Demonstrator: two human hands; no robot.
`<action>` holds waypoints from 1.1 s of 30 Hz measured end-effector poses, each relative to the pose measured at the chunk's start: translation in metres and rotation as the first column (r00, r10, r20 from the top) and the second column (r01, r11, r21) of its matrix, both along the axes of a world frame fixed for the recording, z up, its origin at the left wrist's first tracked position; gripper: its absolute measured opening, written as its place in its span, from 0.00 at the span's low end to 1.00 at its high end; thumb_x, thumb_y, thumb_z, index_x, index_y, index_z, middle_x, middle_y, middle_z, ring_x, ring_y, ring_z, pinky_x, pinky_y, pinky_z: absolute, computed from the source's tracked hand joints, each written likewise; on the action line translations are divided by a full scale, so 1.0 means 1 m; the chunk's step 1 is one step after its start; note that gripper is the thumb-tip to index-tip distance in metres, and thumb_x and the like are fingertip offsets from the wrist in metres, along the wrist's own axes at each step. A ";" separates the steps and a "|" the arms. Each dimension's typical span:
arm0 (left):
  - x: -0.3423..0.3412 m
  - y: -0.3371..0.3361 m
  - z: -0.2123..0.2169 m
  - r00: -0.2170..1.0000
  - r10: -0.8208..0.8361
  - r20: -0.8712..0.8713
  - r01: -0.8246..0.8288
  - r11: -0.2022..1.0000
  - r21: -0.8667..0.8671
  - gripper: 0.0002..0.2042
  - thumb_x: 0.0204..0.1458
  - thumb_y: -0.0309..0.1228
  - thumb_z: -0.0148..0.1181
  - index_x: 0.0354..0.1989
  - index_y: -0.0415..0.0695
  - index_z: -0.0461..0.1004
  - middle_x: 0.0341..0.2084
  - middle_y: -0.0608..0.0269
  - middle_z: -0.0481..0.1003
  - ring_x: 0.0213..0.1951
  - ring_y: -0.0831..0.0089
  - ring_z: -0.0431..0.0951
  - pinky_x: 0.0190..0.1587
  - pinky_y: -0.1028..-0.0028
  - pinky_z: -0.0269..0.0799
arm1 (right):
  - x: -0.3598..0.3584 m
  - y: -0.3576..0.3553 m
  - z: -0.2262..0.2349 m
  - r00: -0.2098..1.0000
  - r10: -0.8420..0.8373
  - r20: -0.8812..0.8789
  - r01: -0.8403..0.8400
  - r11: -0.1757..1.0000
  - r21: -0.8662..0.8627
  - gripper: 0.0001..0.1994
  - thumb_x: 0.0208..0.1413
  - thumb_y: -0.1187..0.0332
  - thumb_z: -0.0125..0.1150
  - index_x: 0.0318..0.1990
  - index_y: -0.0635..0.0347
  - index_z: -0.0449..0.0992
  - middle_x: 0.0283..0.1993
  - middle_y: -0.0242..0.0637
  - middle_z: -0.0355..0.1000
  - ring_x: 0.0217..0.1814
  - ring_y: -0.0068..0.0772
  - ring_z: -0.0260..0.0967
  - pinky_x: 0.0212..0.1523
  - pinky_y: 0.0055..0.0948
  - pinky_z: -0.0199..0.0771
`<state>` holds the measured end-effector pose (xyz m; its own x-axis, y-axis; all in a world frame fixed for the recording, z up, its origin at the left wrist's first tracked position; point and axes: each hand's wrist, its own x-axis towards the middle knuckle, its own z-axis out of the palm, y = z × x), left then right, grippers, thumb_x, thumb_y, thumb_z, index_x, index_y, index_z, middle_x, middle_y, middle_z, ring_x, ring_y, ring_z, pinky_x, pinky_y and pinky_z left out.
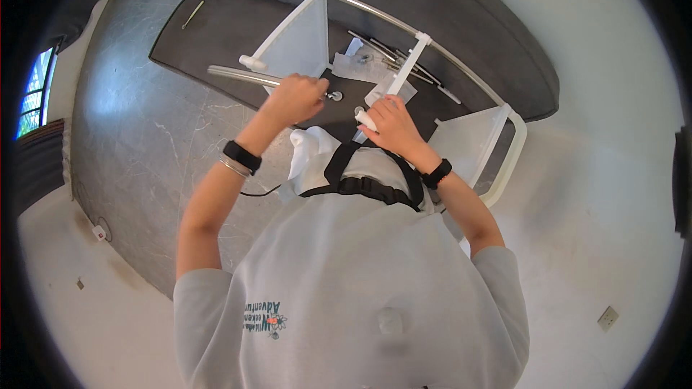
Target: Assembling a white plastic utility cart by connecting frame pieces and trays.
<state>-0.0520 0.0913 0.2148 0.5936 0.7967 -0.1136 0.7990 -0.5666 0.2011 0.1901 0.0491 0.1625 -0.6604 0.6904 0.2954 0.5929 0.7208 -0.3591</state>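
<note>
My left hand (pixel 297 99) is closed around a shiny metal tube (pixel 241 74), whose long end sticks out to the left. Beside its fingertips is a small round shiny piece (pixel 336 96); I cannot tell whether it is attached to the tube. My right hand (pixel 393 126) grips the white plastic connector (pixel 365 119) at the near end of a white crossbar (pixel 408 68). That crossbar belongs to a partly assembled rack with white side panels (pixel 299 32) and a metal rail (pixel 375 10) along its far side. The two hands are a little apart.
The rack rests on a dark grey sofa (pixel 216 29). Several loose metal tubes (pixel 404 61) and clear plastic bags (pixel 353 66) lie inside it. A small thin tool (pixel 192 14) is on the sofa's left part. Grey marble-look floor (pixel 144 108) extends at left.
</note>
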 end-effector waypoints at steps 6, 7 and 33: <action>0.049 -0.004 0.026 0.955 -0.258 0.147 0.226 0.953 0.204 0.09 0.40 0.28 0.53 0.31 0.46 0.65 0.31 0.63 0.68 0.39 0.67 0.69 0.44 0.69 0.64 | 0.001 0.008 0.022 0.991 -0.068 -0.111 0.035 0.960 -0.279 0.17 0.48 0.61 0.57 0.41 0.64 0.67 0.41 0.43 0.64 0.45 0.43 0.63 0.51 0.39 0.60; 0.056 -0.004 0.033 0.954 -0.261 0.150 0.228 0.951 0.207 0.09 0.40 0.28 0.53 0.31 0.46 0.65 0.31 0.63 0.68 0.39 0.67 0.69 0.44 0.69 0.64 | 0.002 0.011 0.028 0.969 -0.212 -0.126 0.150 0.912 -0.381 0.19 0.48 0.64 0.57 0.45 0.64 0.64 0.44 0.45 0.63 0.48 0.46 0.62 0.50 0.40 0.61; 0.009 -0.003 0.012 0.815 0.331 0.476 -0.358 0.933 -0.037 0.18 0.46 0.25 0.56 0.47 0.40 0.64 0.48 0.54 0.65 0.45 0.57 0.70 0.44 0.67 0.67 | 0.139 0.196 0.018 0.737 -0.672 0.066 0.659 0.738 0.147 0.16 0.48 0.64 0.56 0.45 0.54 0.67 0.41 0.40 0.66 0.48 0.41 0.63 0.48 0.44 0.58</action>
